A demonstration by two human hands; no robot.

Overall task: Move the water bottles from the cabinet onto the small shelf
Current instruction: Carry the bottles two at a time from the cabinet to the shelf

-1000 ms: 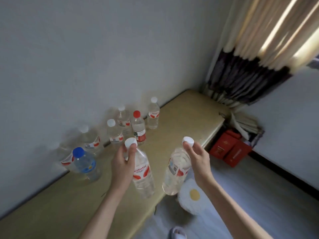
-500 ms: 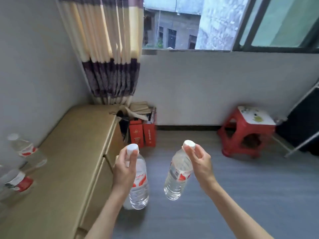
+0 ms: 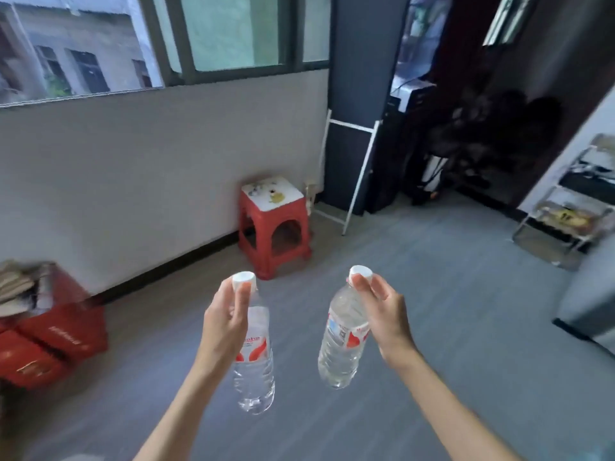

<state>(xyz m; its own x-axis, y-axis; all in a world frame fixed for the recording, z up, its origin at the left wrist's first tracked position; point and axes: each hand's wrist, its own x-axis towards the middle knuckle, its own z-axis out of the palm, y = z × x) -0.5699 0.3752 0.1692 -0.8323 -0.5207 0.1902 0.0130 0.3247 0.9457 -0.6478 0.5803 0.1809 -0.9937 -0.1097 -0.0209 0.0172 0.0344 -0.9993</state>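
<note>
Both hands are carrying bottles in the head view; our left hand (image 3: 228,322) is pinching the neck of the left bottle (image 3: 254,354), our right hand (image 3: 386,314) is closing its fingers under the cap of the right bottle (image 3: 342,341); both bottles are hanging roughly upright, the right one tilting slightly. We are judging the small shelf (image 3: 572,207) to lie ahead to the right, well apart, nearer our right hand.
</note>
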